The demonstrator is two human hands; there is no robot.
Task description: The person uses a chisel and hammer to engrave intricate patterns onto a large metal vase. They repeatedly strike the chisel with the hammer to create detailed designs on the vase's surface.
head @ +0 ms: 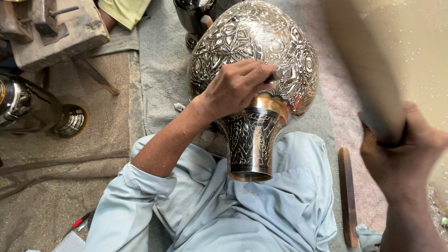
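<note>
Our right hand grips a blurry wooden stick (top cut off); left hand fingers pinch a small tool against the vase.

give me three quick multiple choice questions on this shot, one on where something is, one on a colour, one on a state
1. Where does the neck of the engraved vase point?
A. toward the person's lap
B. straight up
C. away toward the far vase

2. What colour are the person's clothes?
A. dark red
B. pale blue
C. black

3. What is the left hand doing?
A. lying flat on the floor
B. gripping a small tool against the vase
C. holding a cup

Answers:
1. A, the open mouth of the neck rests over the lap, with the round body farther off.
2. B, sleeve and lap cloth are pale blue.
3. B, the fingers are closed on a short chisel pressed to the vase where body meets neck, while the right hand holds a blurred wooden mallet.
</note>
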